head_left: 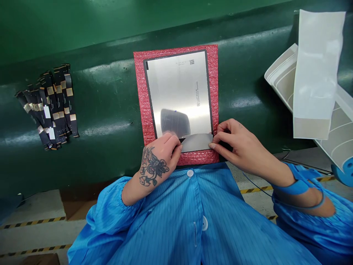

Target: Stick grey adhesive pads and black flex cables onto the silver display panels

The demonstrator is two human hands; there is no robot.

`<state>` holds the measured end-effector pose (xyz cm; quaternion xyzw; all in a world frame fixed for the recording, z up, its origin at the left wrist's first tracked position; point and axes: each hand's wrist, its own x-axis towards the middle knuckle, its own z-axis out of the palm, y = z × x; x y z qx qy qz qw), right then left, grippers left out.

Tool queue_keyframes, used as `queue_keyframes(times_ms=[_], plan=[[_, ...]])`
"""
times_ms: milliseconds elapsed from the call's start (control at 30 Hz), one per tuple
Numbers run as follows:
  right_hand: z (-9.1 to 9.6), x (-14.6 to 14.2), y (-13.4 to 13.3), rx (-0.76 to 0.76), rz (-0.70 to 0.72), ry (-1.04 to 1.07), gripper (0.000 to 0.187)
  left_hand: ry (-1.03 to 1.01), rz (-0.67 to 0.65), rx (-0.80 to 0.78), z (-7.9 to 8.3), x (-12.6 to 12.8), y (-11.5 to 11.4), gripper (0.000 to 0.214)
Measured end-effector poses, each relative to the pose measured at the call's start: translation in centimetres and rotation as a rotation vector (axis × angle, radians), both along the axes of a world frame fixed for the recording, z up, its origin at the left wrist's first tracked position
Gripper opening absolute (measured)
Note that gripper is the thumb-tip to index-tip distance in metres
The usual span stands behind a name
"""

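Note:
A rectangular display panel (176, 92) with a brushed silver back and a thin black border lies flat on a red bubble-wrap mat (140, 92). A grey film strip (197, 142) lies across the panel's near edge, with a dark layer showing at its left end. My left hand (164, 154), with a flower tattoo, pinches the strip's left end. My right hand (233, 141) grips its right end between thumb and fingers. The panel's near edge is hidden under the strip and fingers.
A bundle of black flat flex cables (48, 106) lies left on the green table (104, 40). White sheets (317, 73) and a striped liner (281, 73) lie at right. A blue strap (298, 186) circles my right wrist.

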<state>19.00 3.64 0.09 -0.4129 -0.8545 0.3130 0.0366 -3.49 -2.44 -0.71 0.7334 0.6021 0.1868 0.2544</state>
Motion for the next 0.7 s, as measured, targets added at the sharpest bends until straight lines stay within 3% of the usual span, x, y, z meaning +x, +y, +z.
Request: queue_keyframes(times_ms=[700], plan=[[-0.1,0.01,0.0,0.014,0.01,0.002,0.017,-0.004,-0.002,0.002,-0.03,-0.01,0.07,0.016]])
